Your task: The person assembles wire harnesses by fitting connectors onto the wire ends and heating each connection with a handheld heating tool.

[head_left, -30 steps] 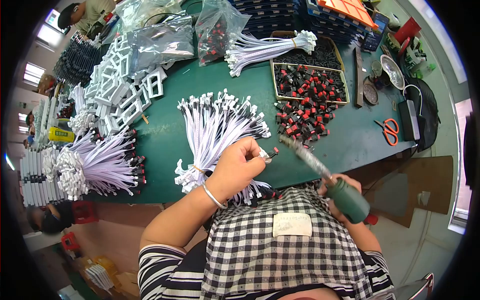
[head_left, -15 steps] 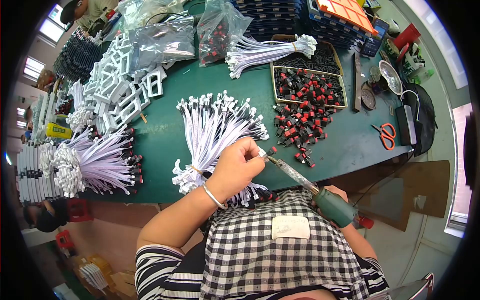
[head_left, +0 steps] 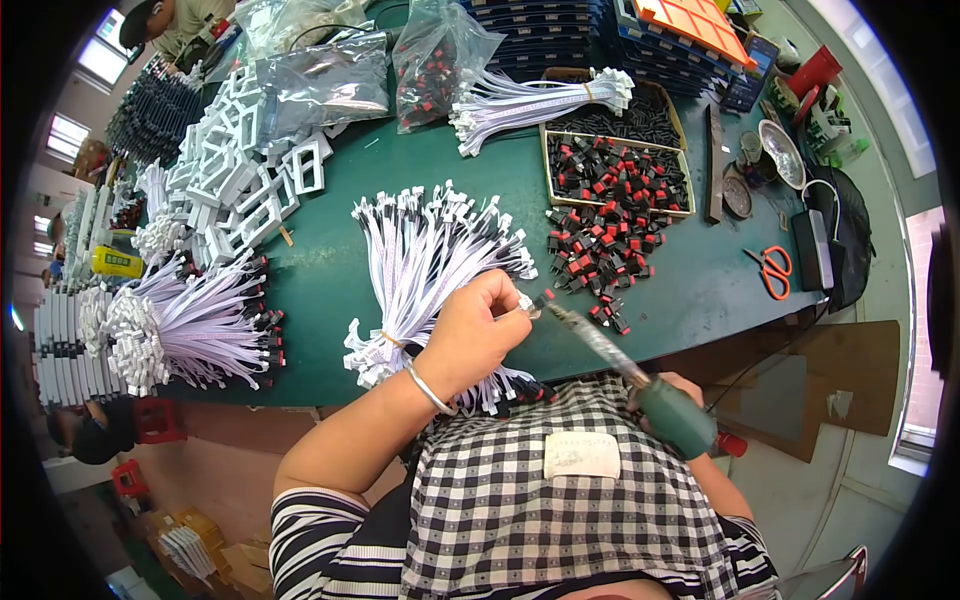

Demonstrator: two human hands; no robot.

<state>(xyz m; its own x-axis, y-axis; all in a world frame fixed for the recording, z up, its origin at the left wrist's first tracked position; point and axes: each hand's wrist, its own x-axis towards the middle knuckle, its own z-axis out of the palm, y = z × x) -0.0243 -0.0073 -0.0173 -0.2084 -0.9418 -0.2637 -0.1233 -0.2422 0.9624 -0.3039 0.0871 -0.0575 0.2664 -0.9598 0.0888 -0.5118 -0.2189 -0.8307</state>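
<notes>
My left hand, a metal bangle at its wrist, pinches a small white connector between thumb and fingertips. Most of whatever runs from that connector is hidden by the hand. A soldering iron with a green handle is in my right hand, which is largely covered by the handle. Its tip points up and left, a short gap from the connector, near a small red-and-black switch. Beneath and behind my left hand lies a bundle of white ribbon cables with white and black ends, tied by a band.
Red-and-black switches lie heaped beside a divided box. Another cable bundle lies behind. On the left are white frames and more cables. Orange scissors lie right. A person is at the far left.
The soldering iron's tip has drawn back slightly to the right from the white connector. My left hand has barely moved and keeps its pinch.
</notes>
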